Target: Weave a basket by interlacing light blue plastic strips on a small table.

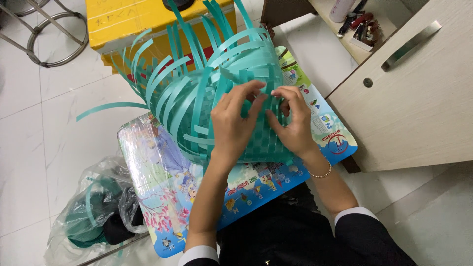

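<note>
At the near wall of the basket (231, 93), both hands working side by side. Left hand (231, 125) spread flat on the woven teal face, fingertips curled up over one upright strip (253, 88), pinching it near the top edge of the finished weave. Right hand (294, 123) just beside, thumb and forefinger closed on the same stretch of strip, knuckles almost touching the left fingertips. Neither grip open; both shut on teal strip, though exactly which strand sits under each finger hard to tell.

Basket tipped on its side on the small picture-printed table (162, 207), mouth facing away and to the left, woven base toward the body. Loose strip ends fanning up and leftward, well clear of both hands. Long axis of the held strip running up and away from the wrists. Right hand nearer the basket's right edge, left nearer its middle.

Beyond: yellow box (123, 22) behind the basket, pale cabinet (419, 108) to the right, clear bag of spare strips (93, 212) on the floor at left, metal stool legs (54, 34) far left.
</note>
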